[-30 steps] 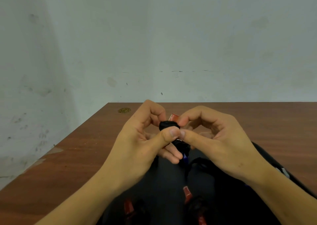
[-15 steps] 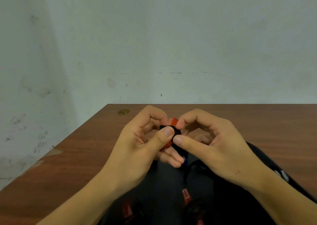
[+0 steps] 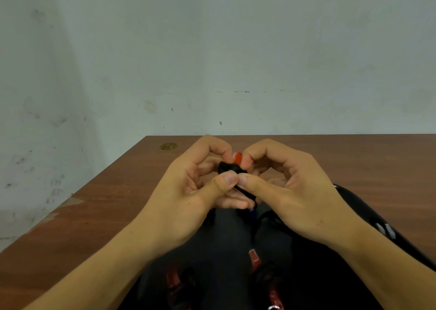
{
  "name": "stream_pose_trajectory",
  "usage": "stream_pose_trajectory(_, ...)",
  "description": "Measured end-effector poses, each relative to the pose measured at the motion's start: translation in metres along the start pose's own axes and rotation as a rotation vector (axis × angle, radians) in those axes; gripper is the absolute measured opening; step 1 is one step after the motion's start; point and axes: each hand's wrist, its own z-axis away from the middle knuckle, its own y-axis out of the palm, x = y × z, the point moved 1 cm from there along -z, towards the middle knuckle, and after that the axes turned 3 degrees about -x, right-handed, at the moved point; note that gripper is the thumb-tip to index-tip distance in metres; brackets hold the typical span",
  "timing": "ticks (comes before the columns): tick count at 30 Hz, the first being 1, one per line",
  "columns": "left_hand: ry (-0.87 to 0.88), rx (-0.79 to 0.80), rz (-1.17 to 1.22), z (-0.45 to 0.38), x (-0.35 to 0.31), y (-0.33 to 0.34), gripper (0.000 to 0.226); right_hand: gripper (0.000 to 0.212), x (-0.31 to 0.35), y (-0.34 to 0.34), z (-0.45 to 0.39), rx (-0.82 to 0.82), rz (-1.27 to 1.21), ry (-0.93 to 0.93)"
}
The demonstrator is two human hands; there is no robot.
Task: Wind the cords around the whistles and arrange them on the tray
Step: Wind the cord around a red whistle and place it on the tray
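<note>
I see both hands, left [image 3: 188, 191] and right [image 3: 290, 191], pinching the whistle [image 3: 237, 158] between them. Its red end points away from me, above the tray [image 3: 354, 205].

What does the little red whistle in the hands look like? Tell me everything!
The red whistle is mostly hidden. Only one shiny red end, plastic by the look of it, pokes up between the fingertips. A black cord is bunched round its middle. The left hand and right hand both pinch it, thumbs meeting in front, above the black tray.
</note>
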Motion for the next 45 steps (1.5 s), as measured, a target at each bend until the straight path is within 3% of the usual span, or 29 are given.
stream_pose_trajectory(8, 0.079, -0.062, -0.017, 0.000, 0.002, 0.005, 0.008, 0.014, -0.004, 0.003, -0.002, -0.049, -0.004, -0.056)
stream_pose_trajectory(11, 0.034, -0.071, -0.005, -0.001, -0.003, 0.007, 0.014, 0.011, 0.002, 0.001, -0.006, -0.060, 0.032, -0.019)
stream_pose_trajectory(15, -0.013, -0.033, -0.026, -0.008, -0.013, 0.013, 0.017, 0.010, 0.012, -0.018, -0.015, -0.069, -0.123, 0.134)
stream_pose_trajectory(21, -0.009, 0.090, -0.210, -0.022, -0.028, 0.022, 0.010, 0.013, 0.025, -0.048, -0.015, 0.018, 0.198, 0.098)
stream_pose_trajectory(28, 0.033, 0.120, -0.412, -0.025, -0.041, 0.036, 0.011, 0.014, 0.025, -0.065, -0.002, -0.011, 0.245, 0.112)
stream_pose_trajectory(34, 0.059, 0.145, -0.727, -0.024, -0.035, 0.035, 0.016, 0.020, -0.011, -0.069, 0.021, 0.231, 0.712, 0.184)
stream_pose_trajectory(40, 0.063, 0.313, -0.961, -0.039, -0.019, 0.036, 0.020, 0.027, -0.027, -0.056, 0.024, 0.414, 0.857, 0.212)
stream_pose_trajectory(45, 0.067, 0.477, -1.073, -0.059, -0.009, 0.042, 0.034, 0.023, -0.027, -0.062, 0.022, 0.443, 0.973, 0.251)
